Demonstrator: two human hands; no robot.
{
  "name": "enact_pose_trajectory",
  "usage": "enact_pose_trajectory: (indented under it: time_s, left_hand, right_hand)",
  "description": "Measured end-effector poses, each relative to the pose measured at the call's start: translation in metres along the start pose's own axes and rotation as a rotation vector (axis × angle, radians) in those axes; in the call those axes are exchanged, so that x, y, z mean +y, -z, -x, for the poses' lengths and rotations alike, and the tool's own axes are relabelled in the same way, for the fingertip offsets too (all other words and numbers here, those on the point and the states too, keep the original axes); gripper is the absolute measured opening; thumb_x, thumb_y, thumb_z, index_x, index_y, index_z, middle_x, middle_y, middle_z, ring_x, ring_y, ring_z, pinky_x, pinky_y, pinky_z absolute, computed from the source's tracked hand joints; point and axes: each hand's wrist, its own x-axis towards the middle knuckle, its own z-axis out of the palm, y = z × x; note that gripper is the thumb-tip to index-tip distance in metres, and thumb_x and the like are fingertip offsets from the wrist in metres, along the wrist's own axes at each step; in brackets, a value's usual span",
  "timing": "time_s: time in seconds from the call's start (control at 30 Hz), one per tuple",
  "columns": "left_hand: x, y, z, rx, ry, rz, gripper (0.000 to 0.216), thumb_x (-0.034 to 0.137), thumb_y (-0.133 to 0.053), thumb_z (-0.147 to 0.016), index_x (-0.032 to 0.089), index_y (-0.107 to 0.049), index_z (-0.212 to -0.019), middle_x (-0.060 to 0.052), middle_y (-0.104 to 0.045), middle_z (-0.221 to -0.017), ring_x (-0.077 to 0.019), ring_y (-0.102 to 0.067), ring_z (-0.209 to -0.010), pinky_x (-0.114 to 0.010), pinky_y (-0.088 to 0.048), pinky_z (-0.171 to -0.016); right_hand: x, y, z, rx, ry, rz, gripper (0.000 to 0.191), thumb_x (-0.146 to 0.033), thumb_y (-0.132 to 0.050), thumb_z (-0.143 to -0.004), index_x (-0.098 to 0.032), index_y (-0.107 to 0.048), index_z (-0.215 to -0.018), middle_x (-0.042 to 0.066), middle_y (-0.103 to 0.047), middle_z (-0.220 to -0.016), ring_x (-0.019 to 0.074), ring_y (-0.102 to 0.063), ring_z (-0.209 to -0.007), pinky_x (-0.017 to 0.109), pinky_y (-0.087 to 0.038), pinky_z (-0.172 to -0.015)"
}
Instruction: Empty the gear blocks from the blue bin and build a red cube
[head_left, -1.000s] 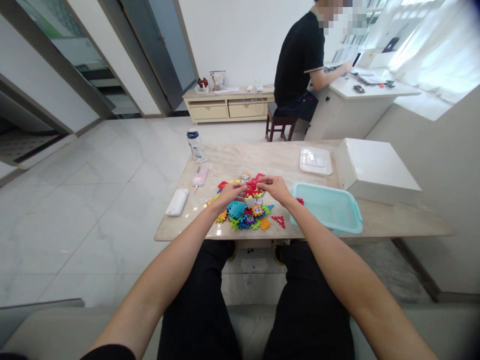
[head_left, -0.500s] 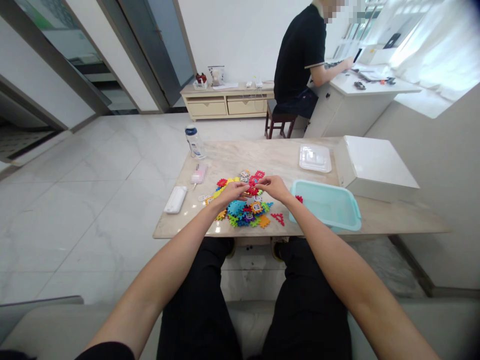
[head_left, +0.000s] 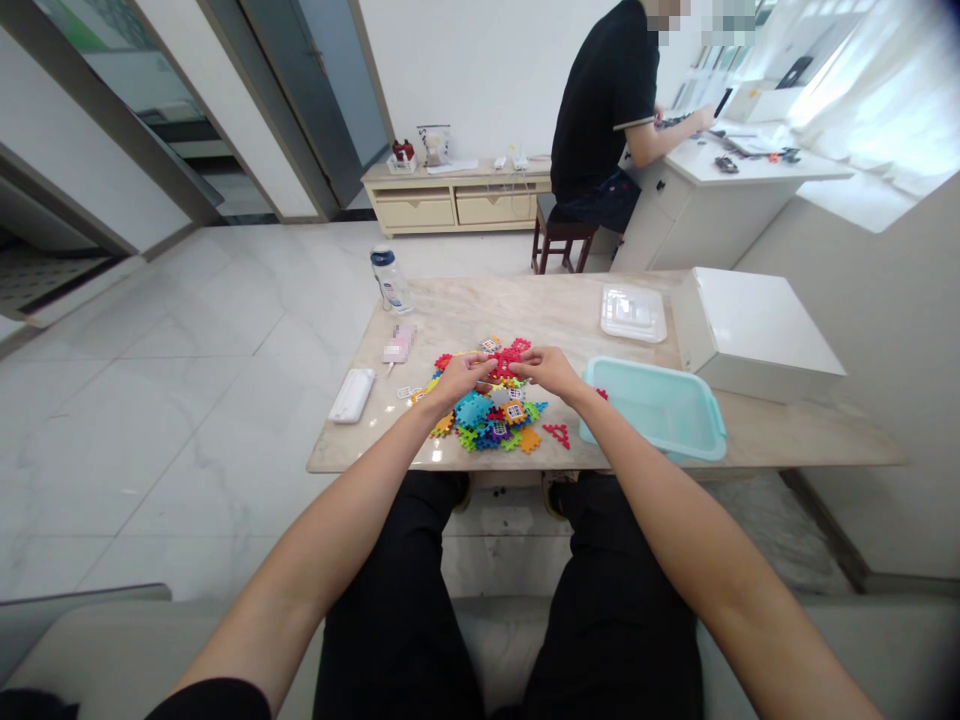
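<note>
Above a heap of colourful interlocking plastic building pieces (head_left: 474,410), my two hands meet over a red building piece (head_left: 503,364). My left hand (head_left: 463,380) pinches its left side between thumb and fingers. On the right side, the fingertips of my right hand (head_left: 550,370) are closed on it. Blue, green, orange, yellow and white pieces lie in the heap just under my hands, partly covered by them. A red triangular piece (head_left: 556,435) rests apart, to the right of the heap.
A turquoise bin (head_left: 660,405) stands right of the heap, with a white box (head_left: 761,330) behind it. A clear plastic lid (head_left: 632,313) lies farther back. On the left are a water bottle (head_left: 392,283), a pink packet (head_left: 399,344) and a white case (head_left: 352,396). A person (head_left: 600,110) sits beyond.
The red piece now lies flatter between my hands, showing more of its face. My hands have barely shifted, and both keep their hold.
</note>
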Motion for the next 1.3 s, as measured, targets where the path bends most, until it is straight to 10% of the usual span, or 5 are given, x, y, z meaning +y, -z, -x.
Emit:
enact_pose_trajectory:
  time_s: [0.57,1.3]
  left_hand:
    - [-0.006,-0.001,-0.001,-0.073,-0.002,-0.098,0.058,0.068,-0.093,-0.079,0.016,-0.079,-0.101,-0.009,-0.08,-0.093,-0.0236,-0.079,-0.085,-0.036,-0.064,-0.081]
    - [-0.005,-0.003,-0.001,-0.043,0.051,-0.037,0.039,0.045,-0.094,-0.083,0.017,-0.079,-0.104,-0.01,-0.083,-0.1,-0.0237,-0.081,-0.093,-0.035,-0.063,-0.085]
  right_hand:
    - [-0.009,0.001,-0.002,0.005,0.292,0.209,0.013,-0.018,-0.075,-0.094,-0.019,-0.081,-0.105,0.007,-0.084,-0.105,0.0207,-0.073,-0.091,0.035,-0.059,-0.091]
    - [-0.009,0.006,-0.004,0.067,0.223,0.175,0.007,-0.025,-0.078,-0.094,-0.019,-0.081,-0.094,0.007,-0.083,-0.091,0.0208,-0.073,-0.081,0.034,-0.058,-0.08]
